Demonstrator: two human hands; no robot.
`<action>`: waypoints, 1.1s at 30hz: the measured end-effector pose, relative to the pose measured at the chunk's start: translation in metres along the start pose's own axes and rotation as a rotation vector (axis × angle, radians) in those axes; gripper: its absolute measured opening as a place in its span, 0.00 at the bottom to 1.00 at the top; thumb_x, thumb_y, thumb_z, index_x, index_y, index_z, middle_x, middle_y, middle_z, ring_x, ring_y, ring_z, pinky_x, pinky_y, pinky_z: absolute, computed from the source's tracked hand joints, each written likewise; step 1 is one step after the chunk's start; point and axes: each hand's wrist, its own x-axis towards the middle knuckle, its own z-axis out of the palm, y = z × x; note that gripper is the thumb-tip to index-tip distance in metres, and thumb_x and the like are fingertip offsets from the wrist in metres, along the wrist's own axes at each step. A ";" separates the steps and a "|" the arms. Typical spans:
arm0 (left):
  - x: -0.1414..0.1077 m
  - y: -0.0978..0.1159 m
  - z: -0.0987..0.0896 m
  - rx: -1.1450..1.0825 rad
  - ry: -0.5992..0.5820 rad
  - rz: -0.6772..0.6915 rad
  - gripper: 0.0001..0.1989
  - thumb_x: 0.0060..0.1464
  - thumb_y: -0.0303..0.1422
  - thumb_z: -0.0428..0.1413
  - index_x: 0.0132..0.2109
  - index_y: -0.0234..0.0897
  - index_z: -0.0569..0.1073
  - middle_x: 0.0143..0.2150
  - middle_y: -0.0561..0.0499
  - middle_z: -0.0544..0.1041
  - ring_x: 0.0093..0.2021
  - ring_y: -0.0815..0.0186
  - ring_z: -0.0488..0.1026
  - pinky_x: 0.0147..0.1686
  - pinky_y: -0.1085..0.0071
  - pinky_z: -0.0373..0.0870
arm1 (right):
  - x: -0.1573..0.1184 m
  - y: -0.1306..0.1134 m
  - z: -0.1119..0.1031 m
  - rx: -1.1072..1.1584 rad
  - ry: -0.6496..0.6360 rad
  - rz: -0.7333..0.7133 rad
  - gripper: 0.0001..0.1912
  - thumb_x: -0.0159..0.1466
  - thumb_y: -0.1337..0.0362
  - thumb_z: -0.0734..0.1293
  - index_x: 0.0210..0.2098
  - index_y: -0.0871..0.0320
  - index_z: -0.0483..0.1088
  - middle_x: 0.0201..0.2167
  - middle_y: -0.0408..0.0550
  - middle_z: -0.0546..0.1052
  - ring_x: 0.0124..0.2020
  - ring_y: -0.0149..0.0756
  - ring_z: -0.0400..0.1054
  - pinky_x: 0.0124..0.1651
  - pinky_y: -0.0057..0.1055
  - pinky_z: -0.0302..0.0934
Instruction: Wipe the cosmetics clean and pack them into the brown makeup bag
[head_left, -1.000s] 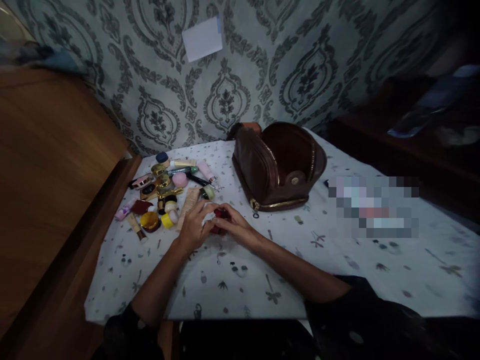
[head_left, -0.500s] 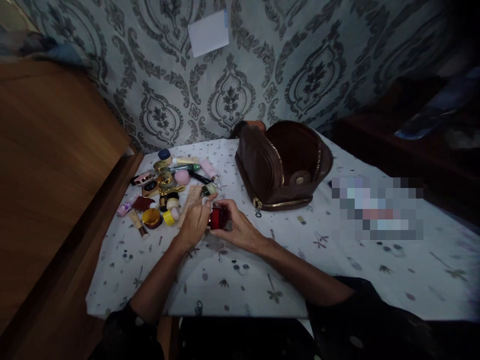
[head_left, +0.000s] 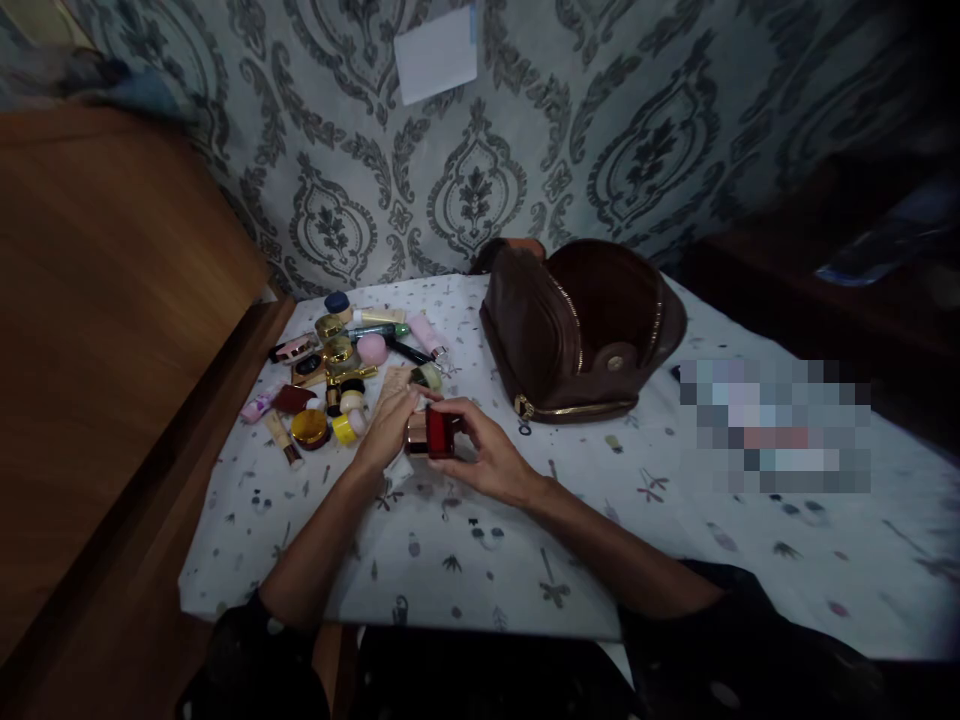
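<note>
Over the front of the table, my right hand (head_left: 487,455) grips a red perfume bottle (head_left: 441,432) between thumb and fingers. The bottle lies sideways in the grip, its shiny copper-coloured cap (head_left: 417,434) pointing left. My left hand (head_left: 384,428) is closed on a white tissue (head_left: 400,472) at the cap end; the fingertips are partly hidden. Just beyond this hand lie a beige tube (head_left: 395,380) and a small jar with a pale green lid (head_left: 427,376). A brown leather toiletry bag (head_left: 529,330) stands unzipped to the right, its dark inside showing.
Several cosmetics lie in a cluster at the left, among them an amber jar (head_left: 310,428), a pink round container (head_left: 372,349) and a yellow-capped one (head_left: 345,430). A wooden cabinet (head_left: 127,250) borders the left side. A blurred-out patch (head_left: 780,425) covers something at the right.
The bottle has turned in my hands, and its copper-coloured cap now shows. My left hand has shifted slightly left with the tissue, more of which hangs below. The view has moved a little.
</note>
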 end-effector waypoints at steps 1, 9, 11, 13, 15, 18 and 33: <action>-0.001 0.000 0.002 -0.026 0.019 -0.009 0.23 0.64 0.49 0.46 0.41 0.37 0.78 0.41 0.46 0.81 0.41 0.58 0.79 0.44 0.61 0.76 | 0.000 0.000 0.001 0.032 0.023 0.032 0.28 0.58 0.54 0.74 0.55 0.51 0.63 0.55 0.54 0.70 0.55 0.46 0.67 0.58 0.44 0.61; -0.012 0.009 0.019 0.027 0.132 0.168 0.27 0.68 0.49 0.40 0.58 0.39 0.72 0.56 0.44 0.77 0.60 0.57 0.72 0.61 0.56 0.68 | 0.001 0.004 0.005 0.117 0.178 0.157 0.32 0.54 0.51 0.76 0.53 0.52 0.62 0.50 0.53 0.72 0.51 0.44 0.69 0.55 0.43 0.63; -0.014 0.012 0.019 0.133 0.123 0.261 0.26 0.68 0.49 0.41 0.61 0.40 0.69 0.61 0.44 0.73 0.63 0.58 0.68 0.64 0.56 0.63 | 0.001 0.004 0.005 0.129 0.206 0.167 0.31 0.55 0.51 0.76 0.52 0.52 0.61 0.48 0.51 0.72 0.47 0.42 0.70 0.53 0.41 0.64; -0.015 0.013 0.019 0.223 0.100 0.335 0.26 0.67 0.48 0.44 0.63 0.40 0.66 0.63 0.44 0.71 0.64 0.57 0.66 0.65 0.56 0.61 | 0.002 0.003 0.005 0.159 0.227 0.171 0.31 0.55 0.51 0.76 0.51 0.52 0.61 0.47 0.50 0.72 0.45 0.41 0.70 0.51 0.40 0.65; -0.016 0.013 0.018 0.274 0.095 0.384 0.25 0.66 0.47 0.46 0.64 0.38 0.65 0.63 0.42 0.71 0.65 0.56 0.65 0.65 0.56 0.60 | 0.003 0.001 0.005 0.199 0.239 0.180 0.31 0.54 0.51 0.76 0.51 0.52 0.60 0.48 0.49 0.72 0.46 0.41 0.69 0.52 0.40 0.65; -0.016 0.010 0.018 0.299 0.116 0.429 0.24 0.66 0.45 0.49 0.62 0.37 0.66 0.61 0.41 0.72 0.63 0.55 0.67 0.63 0.56 0.62 | 0.003 -0.002 0.006 0.253 0.242 0.207 0.32 0.53 0.49 0.76 0.50 0.51 0.60 0.48 0.49 0.71 0.48 0.41 0.69 0.54 0.41 0.64; -0.017 0.006 0.013 0.445 0.252 0.619 0.14 0.66 0.39 0.51 0.52 0.38 0.72 0.49 0.44 0.80 0.49 0.60 0.77 0.50 0.62 0.73 | 0.006 -0.004 0.008 0.847 0.293 0.437 0.22 0.54 0.52 0.76 0.42 0.51 0.66 0.37 0.42 0.76 0.34 0.34 0.72 0.37 0.35 0.71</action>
